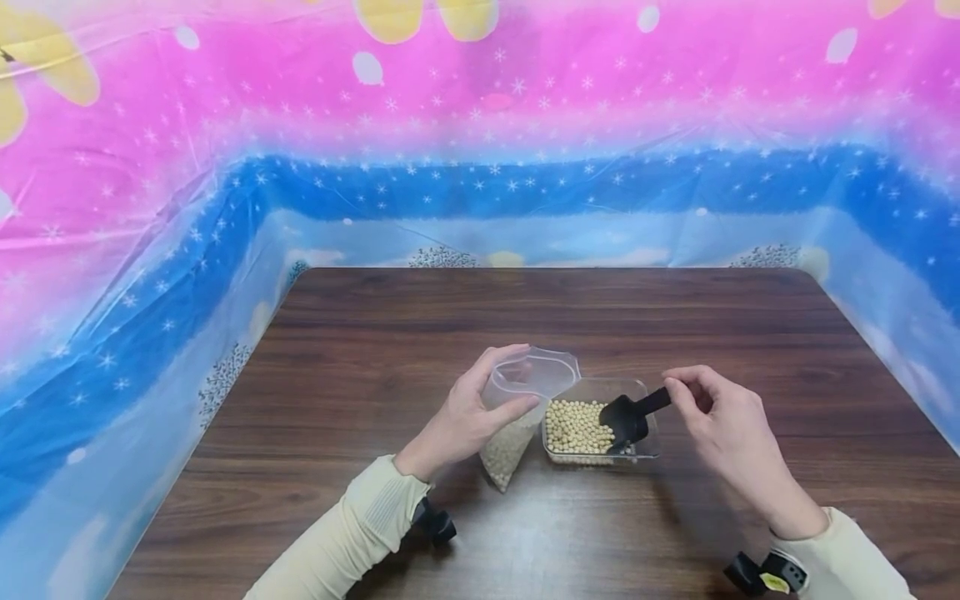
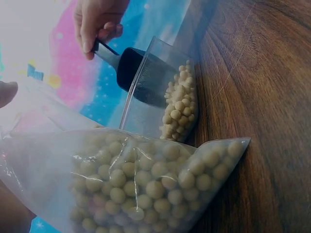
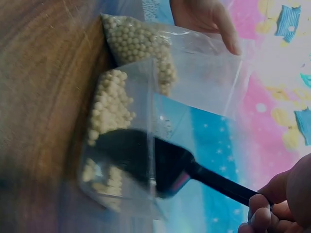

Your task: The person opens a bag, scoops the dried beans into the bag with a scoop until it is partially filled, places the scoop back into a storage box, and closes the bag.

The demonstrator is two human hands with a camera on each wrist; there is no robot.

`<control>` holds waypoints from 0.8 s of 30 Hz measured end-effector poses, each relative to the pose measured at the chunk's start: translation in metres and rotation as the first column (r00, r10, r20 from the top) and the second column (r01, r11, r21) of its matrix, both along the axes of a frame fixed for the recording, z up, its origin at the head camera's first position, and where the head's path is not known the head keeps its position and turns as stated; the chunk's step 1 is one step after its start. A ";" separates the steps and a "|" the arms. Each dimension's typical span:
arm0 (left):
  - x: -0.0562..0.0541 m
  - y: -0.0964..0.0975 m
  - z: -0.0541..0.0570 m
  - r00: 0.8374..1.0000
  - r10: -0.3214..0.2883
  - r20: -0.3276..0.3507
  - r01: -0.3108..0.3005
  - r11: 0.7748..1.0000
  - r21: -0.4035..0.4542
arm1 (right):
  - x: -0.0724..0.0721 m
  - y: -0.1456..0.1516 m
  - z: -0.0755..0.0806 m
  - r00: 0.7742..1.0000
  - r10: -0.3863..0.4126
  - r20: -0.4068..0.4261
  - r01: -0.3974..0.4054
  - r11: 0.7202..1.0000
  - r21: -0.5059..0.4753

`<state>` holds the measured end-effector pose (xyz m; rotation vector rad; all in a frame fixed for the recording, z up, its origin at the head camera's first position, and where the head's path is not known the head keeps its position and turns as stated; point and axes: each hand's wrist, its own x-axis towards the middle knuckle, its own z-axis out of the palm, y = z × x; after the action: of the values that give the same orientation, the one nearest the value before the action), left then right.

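My left hand (image 1: 465, 412) grips the mouth of a clear plastic bag (image 2: 126, 179), thumb and fingers on either side of its open top. Pale round beans (image 3: 138, 43) fill the lower part of the bag, whose bottom corner rests at the table. My right hand (image 1: 727, 433) pinches the handle end of a black scoop (image 1: 626, 419). The scoop's head tilts down into a clear rectangular container (image 1: 656, 442), among more of the same beans (image 1: 573, 425). In the right wrist view the scoop (image 3: 165, 162) is partly seen through the container's wall. Bag and container stand side by side.
Everything stands on a dark wood-grain table (image 1: 360, 317). A pink and blue patterned cloth (image 1: 480, 183) rises behind and along both sides of it. Black wrist cameras sit under both sleeves, just above the table's near part.
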<state>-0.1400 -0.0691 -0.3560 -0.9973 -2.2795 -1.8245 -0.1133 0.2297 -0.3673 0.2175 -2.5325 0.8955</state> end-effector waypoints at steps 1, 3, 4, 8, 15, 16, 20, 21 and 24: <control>0.000 0.000 0.000 1.000 0.001 0.000 -0.001 1.000 0.001 | 0.000 0.000 -0.002 1.000 0.000 0.011 0.000 1.000 -0.006; 0.000 0.000 0.000 1.000 0.003 0.004 -0.003 1.000 0.003 | 0.000 -0.001 -0.008 1.000 0.006 0.025 -0.005 1.000 -0.017; 0.000 0.000 0.000 1.000 0.005 0.006 -0.005 1.000 0.003 | 0.000 -0.002 -0.012 0.999 0.010 0.031 -0.010 1.000 -0.020; 0.001 0.000 0.000 1.000 0.010 0.010 -0.010 1.000 0.005 | 0.001 -0.004 -0.025 0.995 0.039 0.089 -0.034 0.998 -0.054; -0.014 -0.002 -0.024 1.000 0.005 -0.011 -0.005 1.000 0.013 | -0.006 0.001 -0.039 0.930 0.178 0.323 -0.068 0.943 -0.325; -0.012 -0.002 -0.020 1.000 0.009 -0.012 -0.009 1.000 0.013 | -0.007 0.002 -0.041 0.924 0.183 0.335 -0.055 0.933 -0.357; -0.002 -0.001 -0.006 1.000 0.014 -0.010 -0.013 1.000 0.014 | -0.009 0.002 -0.048 0.922 0.161 0.352 0.005 0.905 -0.426; -0.001 -0.001 -0.004 1.000 0.015 -0.009 -0.015 1.000 0.014 | -0.009 0.003 -0.049 0.920 0.158 0.359 0.018 0.897 -0.442; 0.001 -0.001 -0.001 1.000 0.014 -0.003 -0.014 1.000 0.013 | -0.012 0.007 -0.052 0.905 0.174 0.389 0.053 0.860 -0.507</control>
<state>-0.1392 -0.0705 -0.3568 -0.9788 -2.2642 -1.8291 -0.1256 0.2371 -0.4195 -0.0762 -2.5486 1.7646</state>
